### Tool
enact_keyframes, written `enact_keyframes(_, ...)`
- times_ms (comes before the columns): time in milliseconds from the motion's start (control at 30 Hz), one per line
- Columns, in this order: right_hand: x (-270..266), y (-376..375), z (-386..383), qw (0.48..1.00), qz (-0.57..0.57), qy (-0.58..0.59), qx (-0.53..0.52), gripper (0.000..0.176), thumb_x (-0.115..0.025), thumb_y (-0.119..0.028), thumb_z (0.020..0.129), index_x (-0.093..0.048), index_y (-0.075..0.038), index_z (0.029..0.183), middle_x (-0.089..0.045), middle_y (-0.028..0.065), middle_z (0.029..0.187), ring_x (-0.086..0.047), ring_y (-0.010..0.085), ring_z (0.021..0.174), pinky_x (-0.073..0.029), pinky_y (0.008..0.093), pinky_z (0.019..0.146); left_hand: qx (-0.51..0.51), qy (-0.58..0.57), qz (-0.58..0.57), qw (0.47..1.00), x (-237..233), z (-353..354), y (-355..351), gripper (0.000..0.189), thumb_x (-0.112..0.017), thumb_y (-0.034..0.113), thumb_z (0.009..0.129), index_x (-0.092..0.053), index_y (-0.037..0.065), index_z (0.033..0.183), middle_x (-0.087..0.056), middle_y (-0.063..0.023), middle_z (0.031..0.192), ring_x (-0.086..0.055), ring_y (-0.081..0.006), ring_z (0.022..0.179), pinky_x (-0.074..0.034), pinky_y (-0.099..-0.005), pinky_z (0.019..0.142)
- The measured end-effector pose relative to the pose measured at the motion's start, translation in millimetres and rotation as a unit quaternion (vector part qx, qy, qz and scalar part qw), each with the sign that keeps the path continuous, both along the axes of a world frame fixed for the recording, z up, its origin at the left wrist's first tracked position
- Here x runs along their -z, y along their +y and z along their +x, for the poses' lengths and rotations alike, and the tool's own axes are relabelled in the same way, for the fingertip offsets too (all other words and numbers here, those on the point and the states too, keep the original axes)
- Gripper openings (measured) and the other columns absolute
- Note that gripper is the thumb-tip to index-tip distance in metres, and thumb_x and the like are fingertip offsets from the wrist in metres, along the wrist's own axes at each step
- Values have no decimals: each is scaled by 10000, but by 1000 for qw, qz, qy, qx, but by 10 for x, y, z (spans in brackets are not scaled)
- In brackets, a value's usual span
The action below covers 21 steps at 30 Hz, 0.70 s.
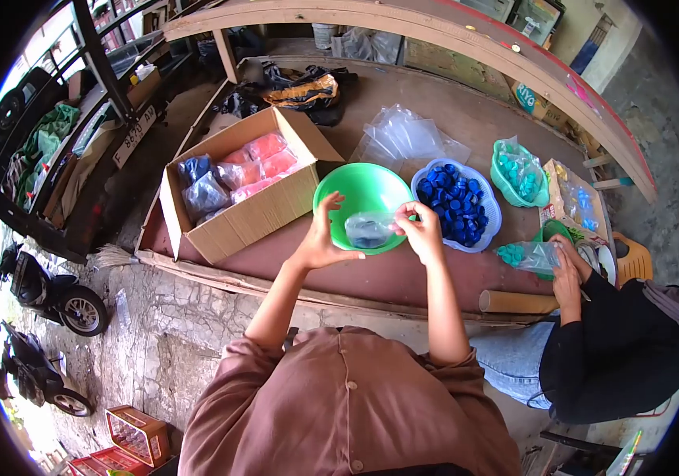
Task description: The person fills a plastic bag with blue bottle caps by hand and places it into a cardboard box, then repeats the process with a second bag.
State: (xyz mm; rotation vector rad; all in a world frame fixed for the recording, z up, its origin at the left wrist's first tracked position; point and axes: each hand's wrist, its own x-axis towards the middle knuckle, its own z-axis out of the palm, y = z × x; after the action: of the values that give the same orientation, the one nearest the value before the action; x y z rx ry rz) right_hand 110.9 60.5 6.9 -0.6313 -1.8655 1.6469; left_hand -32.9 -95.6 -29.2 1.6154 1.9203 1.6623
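Note:
Over the green bowl [363, 184], a clear plastic bag [369, 230] with dark items at its bottom hangs from my right hand [422, 232], whose fingers pinch its top edge. My left hand [323, 236] is at the bowl's left side, fingers spread and thumb apart, holding nothing. Blue caps fill a pale blue basket [457, 203] just right of the bowl. To the left stands an open cardboard box [252, 216] with filled bags of red and blue items. Flat empty clear bags [411, 136] lie behind the bowl.
At the right, a co-worker's hands [568, 278] hold a bag of teal caps [522, 255]. Near them are a teal basket [520, 194], a small carton [573, 202] and a cardboard tube [518, 302]. Black plastic [292, 89] lies at the table's back. A wooden beam [434, 22] arches above.

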Motion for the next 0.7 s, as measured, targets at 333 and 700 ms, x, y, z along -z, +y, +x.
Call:
enact_keyframes(333, -398, 8, 186, 991, 104, -81, -32, 131, -658, -18, 762, -527, -22, 750, -500, -1, 631, -594, 112, 498, -370, 180, 364, 39, -90, -25, 995, 387, 113, 367, 232, -688, -10, 612, -605, 21, 826, -624, -102, 817, -604, -216, 794, -471, -325, 715)
enact_keyframes(700, -736, 232, 268, 979, 186, 18, 79, 66, -647, 49, 723, -617, 45, 782, -567, 54, 676, -585, 106, 532, -462, 193, 447, 30, 116, -113, 986, 336, -282, 565, 344, -598, -47, 587, -595, 4, 927, -604, -172, 936, -582, -315, 894, -460, -358, 792)
